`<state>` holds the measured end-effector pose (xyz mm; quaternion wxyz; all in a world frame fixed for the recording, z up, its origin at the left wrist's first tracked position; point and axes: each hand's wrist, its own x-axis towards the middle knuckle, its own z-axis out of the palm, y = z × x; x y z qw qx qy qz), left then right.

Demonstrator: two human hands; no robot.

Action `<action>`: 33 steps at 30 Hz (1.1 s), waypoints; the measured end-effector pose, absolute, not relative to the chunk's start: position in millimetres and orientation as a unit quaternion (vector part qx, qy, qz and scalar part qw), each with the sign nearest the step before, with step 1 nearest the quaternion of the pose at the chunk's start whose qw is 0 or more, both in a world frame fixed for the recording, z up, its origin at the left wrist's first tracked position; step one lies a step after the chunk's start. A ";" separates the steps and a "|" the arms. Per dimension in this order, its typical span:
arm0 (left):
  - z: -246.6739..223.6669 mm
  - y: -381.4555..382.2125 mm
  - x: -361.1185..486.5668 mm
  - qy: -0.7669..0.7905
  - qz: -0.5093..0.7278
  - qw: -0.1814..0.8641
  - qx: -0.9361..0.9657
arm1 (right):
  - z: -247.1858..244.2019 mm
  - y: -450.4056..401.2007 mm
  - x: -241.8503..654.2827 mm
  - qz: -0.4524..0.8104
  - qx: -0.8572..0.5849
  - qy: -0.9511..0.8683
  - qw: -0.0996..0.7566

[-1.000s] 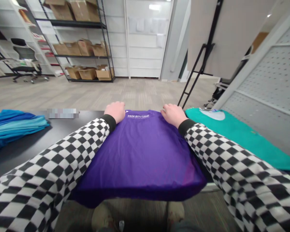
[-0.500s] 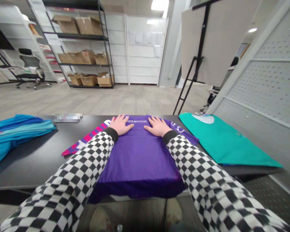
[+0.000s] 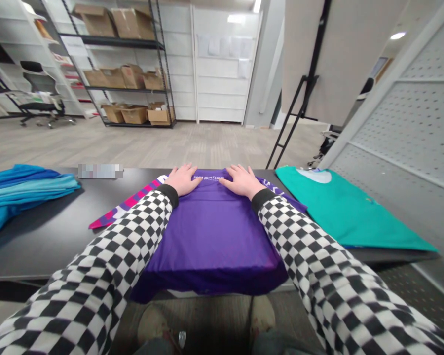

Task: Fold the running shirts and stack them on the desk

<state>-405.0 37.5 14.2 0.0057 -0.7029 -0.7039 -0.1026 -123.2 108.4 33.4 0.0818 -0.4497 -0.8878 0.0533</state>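
A purple T-shirt (image 3: 214, 231) lies spread on the dark table, its lower part draped over the near edge. White lettering runs across its far end, between my hands. Flat on the far left of the shirt rests my left hand (image 3: 183, 179), fingers stretched out and apart. My right hand (image 3: 243, 181) lies the same way on the far right, palm down, near the sleeve with white marks. A pink, white and purple striped sleeve (image 3: 131, 203) sticks out to the left, partly hidden behind my left forearm.
A green folded garment (image 3: 351, 207) lies on the table's right side, by a grey perforated panel (image 3: 410, 128). Blue garments (image 3: 25, 192) are piled at the left, near a blurred-out item (image 3: 99, 171). Beyond the black table (image 3: 40, 246) stand a shelf with cardboard boxes (image 3: 133, 115) and a board on an easel.
Both hands stay flat on the purple T-shirt, shifted very slightly apart. The view has tilted down a little, so the background sits higher in the picture.
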 end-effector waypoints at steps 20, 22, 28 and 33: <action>19.6 28.1 -414.7 -0.653 -0.066 -0.034 -0.754 | 55.8 125.3 -64.2 0.086 -0.470 -0.873 0.097; 15.2 29.0 -419.4 -0.652 -0.059 -0.049 -0.754 | 51.6 131.0 -55.2 0.109 -0.469 -0.873 0.075; 11.8 34.0 -429.7 -0.658 -0.066 -0.065 -0.748 | 37.9 141.7 -50.7 0.094 -0.453 -0.881 0.093; 16.5 30.2 -423.2 -0.675 -0.056 -0.044 -0.735 | 45.8 136.4 -49.6 0.086 -0.462 -0.880 0.071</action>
